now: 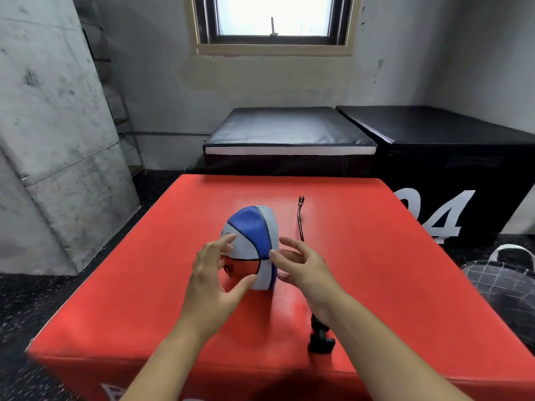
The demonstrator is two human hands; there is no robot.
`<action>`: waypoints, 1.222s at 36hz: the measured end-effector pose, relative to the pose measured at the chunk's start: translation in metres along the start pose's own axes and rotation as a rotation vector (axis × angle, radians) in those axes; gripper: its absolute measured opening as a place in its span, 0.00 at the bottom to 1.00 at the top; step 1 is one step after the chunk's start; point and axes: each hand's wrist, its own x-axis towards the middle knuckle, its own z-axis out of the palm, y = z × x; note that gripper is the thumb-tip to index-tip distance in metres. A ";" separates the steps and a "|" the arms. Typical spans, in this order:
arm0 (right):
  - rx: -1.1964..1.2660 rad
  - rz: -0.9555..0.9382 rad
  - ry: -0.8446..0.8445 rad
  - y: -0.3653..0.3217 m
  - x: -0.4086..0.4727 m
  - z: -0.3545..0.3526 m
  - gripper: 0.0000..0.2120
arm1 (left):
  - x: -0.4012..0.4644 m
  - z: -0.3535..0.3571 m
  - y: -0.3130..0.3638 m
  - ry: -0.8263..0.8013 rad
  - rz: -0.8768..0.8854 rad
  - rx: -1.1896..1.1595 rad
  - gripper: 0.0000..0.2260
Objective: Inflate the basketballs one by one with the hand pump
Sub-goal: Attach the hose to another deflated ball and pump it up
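Ball (pixel 251 244), flattened and folded, stands on edge near the middle of the red box (pixel 362 273); its panels are blue, white and red with black seams. My left hand (pixel 212 277) sits at its 8 o'clock side, fingers spread and lightly bent, thumb reaching under the lower edge at about 6 o'clock; fingertips lie against the white panel, but I cannot tell how firmly they press. My right hand (pixel 301 266) sits at the ball's 3 o'clock side, fingers loose and slightly curled, the fingertips at or just beside the blue edge panel; it clasps nothing that I can see. Neither hand wraps the ball.

Pump (pixel 320 338), black, lies on the box at 5 o'clock from the ball, its handle end showing below my right wrist and most of its body hidden by that forearm. Hose (pixel 300 221), thin and black, shows at 2 o'clock from the ball and ends in a small fitting pointing toward 12 o'clock, apart from the ball.

Beyond the box at 12 o'clock lies a black mat (pixel 286 131), and at 2 o'clock a black box (pixel 451 157) with white numerals on its side. A mesh bag (pixel 503 282) with a white handle rests on the floor at 3 o'clock. A concrete pillar (pixel 55 140) stands at 10 o'clock, and a window (pixel 273 15) is set in the far wall at 12 o'clock.
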 end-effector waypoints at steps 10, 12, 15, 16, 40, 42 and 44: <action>-0.025 0.002 -0.029 0.008 0.014 -0.020 0.11 | 0.004 0.000 -0.007 0.035 -0.121 0.032 0.46; -0.017 -0.006 -0.060 0.010 0.013 -0.023 0.11 | 0.005 -0.002 -0.009 0.030 -0.162 0.024 0.48; 0.035 -0.006 -0.124 0.010 0.010 -0.024 0.12 | 0.005 -0.002 -0.006 0.017 -0.176 -0.008 0.50; 0.049 -0.014 -0.144 0.010 0.009 -0.024 0.12 | 0.006 -0.003 -0.005 0.017 -0.172 -0.022 0.51; -0.177 -0.200 -0.195 -0.001 -0.011 -0.002 0.35 | 0.005 0.000 -0.003 -0.137 -0.084 -0.062 0.53; -0.138 -0.194 -0.195 0.001 -0.011 0.001 0.37 | 0.005 0.001 0.004 -0.141 -0.077 -0.024 0.56; -0.095 -0.192 -0.225 0.003 -0.011 0.004 0.38 | 0.007 0.001 0.009 -0.114 -0.046 0.020 0.57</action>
